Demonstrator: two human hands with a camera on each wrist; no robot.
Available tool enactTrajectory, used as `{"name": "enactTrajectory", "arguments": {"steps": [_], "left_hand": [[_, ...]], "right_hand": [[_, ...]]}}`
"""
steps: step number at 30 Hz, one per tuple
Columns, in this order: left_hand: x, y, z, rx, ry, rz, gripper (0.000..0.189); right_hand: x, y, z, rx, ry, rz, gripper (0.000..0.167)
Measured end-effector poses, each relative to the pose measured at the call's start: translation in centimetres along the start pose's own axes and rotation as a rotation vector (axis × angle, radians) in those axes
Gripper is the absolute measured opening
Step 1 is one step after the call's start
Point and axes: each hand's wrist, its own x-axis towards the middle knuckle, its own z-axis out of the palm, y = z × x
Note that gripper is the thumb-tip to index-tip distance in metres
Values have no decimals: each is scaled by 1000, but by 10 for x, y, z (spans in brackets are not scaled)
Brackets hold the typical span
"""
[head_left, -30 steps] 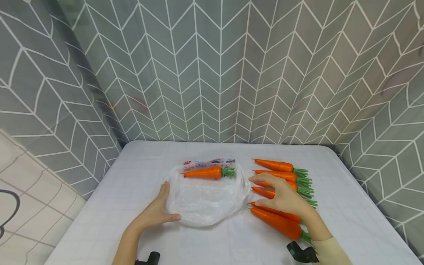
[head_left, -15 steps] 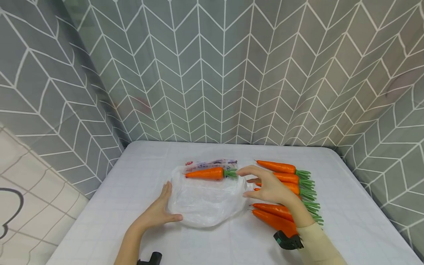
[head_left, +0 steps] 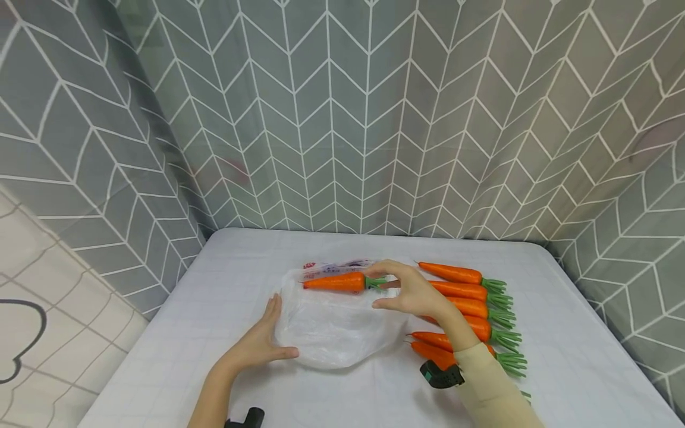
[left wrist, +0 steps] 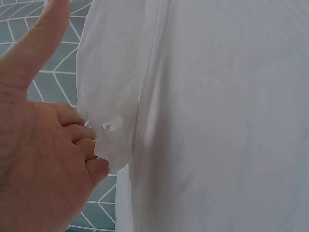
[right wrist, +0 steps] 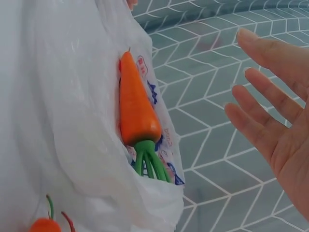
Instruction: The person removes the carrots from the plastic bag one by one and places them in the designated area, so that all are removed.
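Note:
A white plastic bag (head_left: 337,333) with printed patches along its far edge lies flat mid-table. On its far part rests an orange carrot (head_left: 334,282) with a green top, tip pointing left; the right wrist view shows the same carrot (right wrist: 137,111) on the print. My left hand (head_left: 258,343) is at the bag's left edge, thumb spread from the fingers; in the left wrist view its fingertips meet the bag's edge (left wrist: 113,96). Over the bag's right side my right hand (head_left: 409,290) hovers, thumb and fingers apart around the green top, holding nothing.
Several more carrots (head_left: 452,272) lie in a column right of the bag, tips left and green tops right; the right forearm covers part of them. A white cloth covers the table (head_left: 246,249). Grey patterned curtains (head_left: 364,119) stand behind and at both sides.
My right hand has moved left from over the carrots on the right to the green top of the carrot on the bag. The left hand has stayed at the bag's edge.

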Motion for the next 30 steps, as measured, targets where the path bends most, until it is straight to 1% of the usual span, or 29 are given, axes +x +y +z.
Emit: {"name": "enactTrajectory", "arguments": {"steps": [6, 12, 17, 21, 30], "left_hand": [[1, 0, 1, -1, 3, 12, 126], [1, -1, 2, -1, 3, 14, 126], [0, 0, 2, -4, 9, 11, 125], [0, 0, 2, -8, 9, 7, 125], [-2, 1, 1, -20, 10, 1, 125]], "right_hand": [[11, 4, 4, 0, -5, 21, 53], [25, 7, 8, 31, -13, 44, 51], [40, 11, 13, 29, -7, 51, 43], [51, 13, 17, 6, -14, 53, 38], [65, 19, 23, -51, -32, 81, 36]]}}
